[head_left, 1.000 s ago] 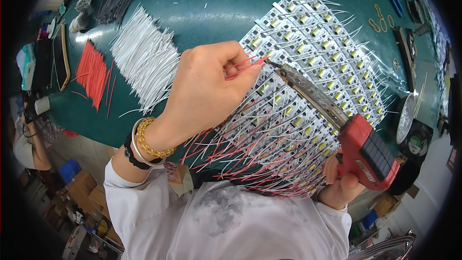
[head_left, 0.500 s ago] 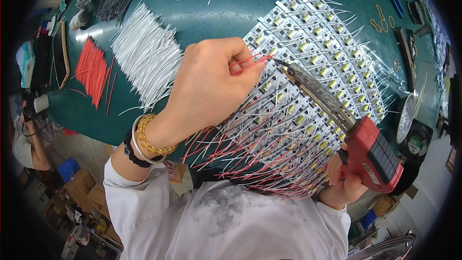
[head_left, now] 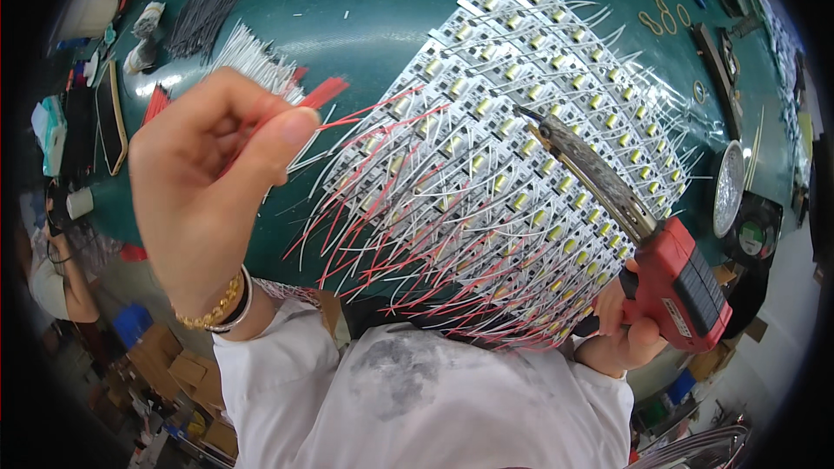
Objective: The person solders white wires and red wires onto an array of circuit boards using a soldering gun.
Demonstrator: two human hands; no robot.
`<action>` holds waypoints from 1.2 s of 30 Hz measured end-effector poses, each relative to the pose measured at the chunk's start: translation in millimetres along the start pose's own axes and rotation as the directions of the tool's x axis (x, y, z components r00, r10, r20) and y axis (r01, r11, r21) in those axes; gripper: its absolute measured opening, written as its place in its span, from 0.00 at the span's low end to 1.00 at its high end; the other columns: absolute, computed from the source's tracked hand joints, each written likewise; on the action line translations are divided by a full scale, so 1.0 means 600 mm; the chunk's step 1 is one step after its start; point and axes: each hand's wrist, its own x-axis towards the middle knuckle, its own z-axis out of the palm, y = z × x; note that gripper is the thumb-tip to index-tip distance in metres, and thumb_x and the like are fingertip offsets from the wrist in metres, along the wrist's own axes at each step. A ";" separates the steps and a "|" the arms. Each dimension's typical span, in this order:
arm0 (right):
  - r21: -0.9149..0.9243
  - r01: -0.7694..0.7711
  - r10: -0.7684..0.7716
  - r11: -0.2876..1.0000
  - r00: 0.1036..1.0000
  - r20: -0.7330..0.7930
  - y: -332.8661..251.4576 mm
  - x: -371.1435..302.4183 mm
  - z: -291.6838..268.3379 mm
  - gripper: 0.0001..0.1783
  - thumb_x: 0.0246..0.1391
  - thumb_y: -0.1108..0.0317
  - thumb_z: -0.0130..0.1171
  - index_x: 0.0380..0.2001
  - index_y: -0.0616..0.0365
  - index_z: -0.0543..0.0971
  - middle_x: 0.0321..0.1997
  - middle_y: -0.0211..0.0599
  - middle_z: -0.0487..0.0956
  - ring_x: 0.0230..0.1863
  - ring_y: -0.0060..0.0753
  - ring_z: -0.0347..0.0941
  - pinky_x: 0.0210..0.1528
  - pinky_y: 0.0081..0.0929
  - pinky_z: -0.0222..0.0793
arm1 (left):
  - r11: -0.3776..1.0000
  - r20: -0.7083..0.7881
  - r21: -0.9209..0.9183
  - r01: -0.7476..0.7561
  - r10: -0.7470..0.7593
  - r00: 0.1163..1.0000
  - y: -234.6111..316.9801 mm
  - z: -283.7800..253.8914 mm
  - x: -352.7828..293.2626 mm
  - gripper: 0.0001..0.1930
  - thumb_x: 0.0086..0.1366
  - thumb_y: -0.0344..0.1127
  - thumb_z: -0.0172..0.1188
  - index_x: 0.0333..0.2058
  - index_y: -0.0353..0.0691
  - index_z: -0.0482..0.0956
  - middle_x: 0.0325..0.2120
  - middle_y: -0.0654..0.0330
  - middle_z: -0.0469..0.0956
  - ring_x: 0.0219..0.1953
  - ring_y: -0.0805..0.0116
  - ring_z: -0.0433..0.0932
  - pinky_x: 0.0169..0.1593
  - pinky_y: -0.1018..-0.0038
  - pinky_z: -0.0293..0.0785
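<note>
Head view, work position at a green tabletop [head_left: 373,30]. Left hand [head_left: 195,178]: closed, raised at the left side of the panel, thumb and fingers gripping a bundle of red wires [head_left: 326,91]. The bundle's ends project past the thumb, toward the upper right. Right hand [head_left: 627,340]: closed around the red-and-black handle of a soldering gun [head_left: 594,165]; from where I stand, some of its fingers are hidden. The barrel slopes up to the left, its dark tip [head_left: 526,111] over the panel of circuit boards [head_left: 495,135]. Contact between tip and panel cannot be determined.

The panel lies at an angle in front of the person, one corner directed away, and carries rows of small yellow components. White wires extend from its far rows; red and white wires mix along the near side.

Left of the panel: a pile of white wires [head_left: 248,50], partly behind the left hand, and a pile of dark grey wires [head_left: 208,9] beyond it. Right of the panel: tan loops [head_left: 666,21] and a silver dish [head_left: 730,187] beside a black spool [head_left: 752,239].
</note>
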 end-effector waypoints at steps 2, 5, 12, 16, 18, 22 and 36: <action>0.014 -0.023 0.023 1.000 0.998 -0.050 0.010 -0.016 -0.010 0.50 0.49 0.34 0.59 0.50 0.79 0.67 0.09 0.26 0.66 0.08 0.17 0.58 0.13 0.17 0.52 | 0.968 -0.034 -0.250 0.014 -0.023 0.999 0.006 0.042 0.005 0.02 0.60 0.22 0.61 0.28 0.32 0.76 0.21 0.68 0.72 0.22 0.85 0.68 0.26 0.88 0.62; 0.060 -0.046 0.048 0.997 0.998 -0.038 0.004 -0.014 -0.010 0.50 0.49 0.33 0.59 0.50 0.78 0.67 0.10 0.26 0.67 0.09 0.17 0.59 0.14 0.17 0.52 | 0.974 -0.043 -0.074 -0.213 0.210 0.977 -0.038 0.127 0.022 0.06 0.59 0.29 0.63 0.25 0.36 0.75 0.17 0.55 0.75 0.16 0.64 0.74 0.22 0.72 0.67; 0.104 -0.152 0.153 0.983 0.988 -0.005 0.011 -0.012 -0.006 0.47 0.42 0.32 0.64 0.44 0.70 0.71 0.11 0.23 0.66 0.10 0.15 0.57 0.15 0.16 0.48 | 0.913 -0.054 0.226 -0.339 0.359 0.932 -0.067 0.166 0.026 0.06 0.57 0.24 0.63 0.26 0.34 0.73 0.18 0.58 0.75 0.18 0.71 0.74 0.23 0.76 0.68; 0.035 -0.191 0.189 0.981 0.981 0.043 0.021 -0.006 -0.011 0.43 0.38 0.30 0.65 0.35 0.65 0.71 0.13 0.20 0.65 0.10 0.13 0.56 0.17 0.14 0.47 | 0.894 -0.094 0.235 -0.382 0.412 0.906 -0.073 0.170 0.024 0.10 0.56 0.26 0.62 0.24 0.37 0.68 0.16 0.58 0.72 0.15 0.61 0.72 0.20 0.69 0.66; 0.024 -0.213 0.211 0.977 0.976 0.056 0.017 -0.003 -0.016 0.43 0.39 0.31 0.65 0.36 0.65 0.71 0.16 0.21 0.66 0.14 0.14 0.59 0.20 0.14 0.50 | 0.891 -0.090 0.239 -0.386 0.416 0.905 -0.072 0.169 0.024 0.10 0.56 0.26 0.62 0.24 0.38 0.68 0.16 0.58 0.71 0.15 0.61 0.72 0.20 0.69 0.66; 0.058 -0.194 0.193 0.979 0.981 0.013 0.032 -0.010 -0.016 0.45 0.38 0.31 0.66 0.40 0.67 0.72 0.23 0.26 0.70 0.27 0.21 0.67 0.29 0.20 0.58 | 0.889 -0.072 0.286 -0.358 0.392 0.917 -0.067 0.165 0.022 0.06 0.54 0.24 0.64 0.26 0.36 0.73 0.17 0.59 0.75 0.18 0.67 0.75 0.24 0.75 0.69; 0.023 -0.069 0.069 0.997 0.998 0.008 0.010 0.000 0.000 0.47 0.50 0.35 0.59 0.47 0.78 0.69 0.08 0.25 0.66 0.07 0.17 0.59 0.13 0.17 0.56 | 0.875 -0.106 0.271 -0.401 0.441 0.891 -0.072 0.170 0.024 0.07 0.55 0.23 0.64 0.25 0.35 0.72 0.16 0.60 0.74 0.17 0.69 0.75 0.22 0.76 0.68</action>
